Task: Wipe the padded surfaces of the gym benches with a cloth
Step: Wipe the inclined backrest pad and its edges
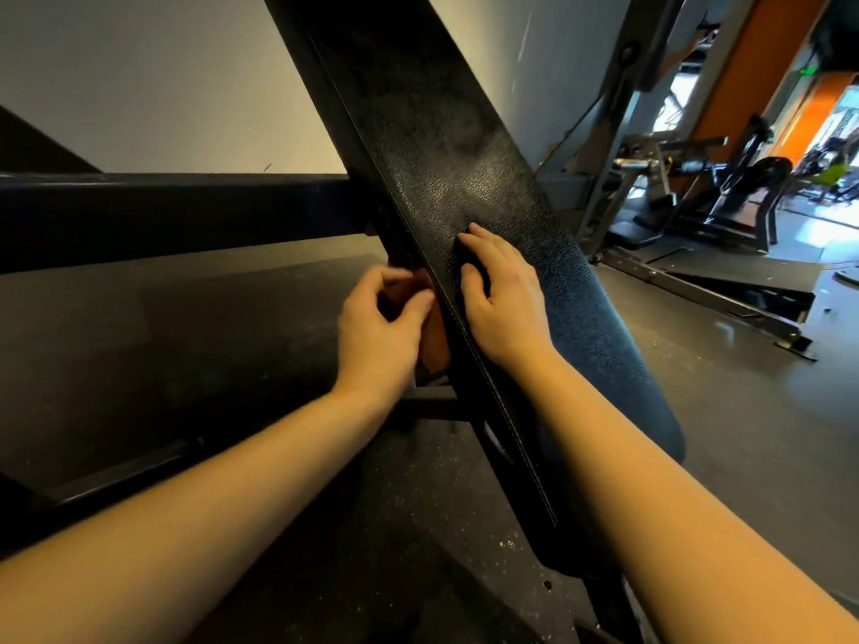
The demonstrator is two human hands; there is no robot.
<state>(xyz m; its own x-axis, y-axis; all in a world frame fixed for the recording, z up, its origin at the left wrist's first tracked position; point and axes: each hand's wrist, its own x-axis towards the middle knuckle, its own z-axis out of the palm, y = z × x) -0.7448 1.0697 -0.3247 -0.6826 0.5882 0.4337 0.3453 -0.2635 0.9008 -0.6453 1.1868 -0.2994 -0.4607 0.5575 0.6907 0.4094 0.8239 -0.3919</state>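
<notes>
Cloth (434, 339), orange, is bunched against the left edge of the pad (465, 178), pinched by the curled left hand (376, 327). Right hand (504, 299) rests on the pad's top, fingers loosely bent, holding nothing. The black pad slants from far centre to near right.

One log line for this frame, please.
left hand: grips cloth against pad side edge | right hand: rests on pad top | cloth: orange, mostly hidden

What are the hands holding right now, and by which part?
The left hand grips the orange cloth by its upper end, against the side of the bench pad. The right hand rests on the pad's top and holds nothing.
</notes>
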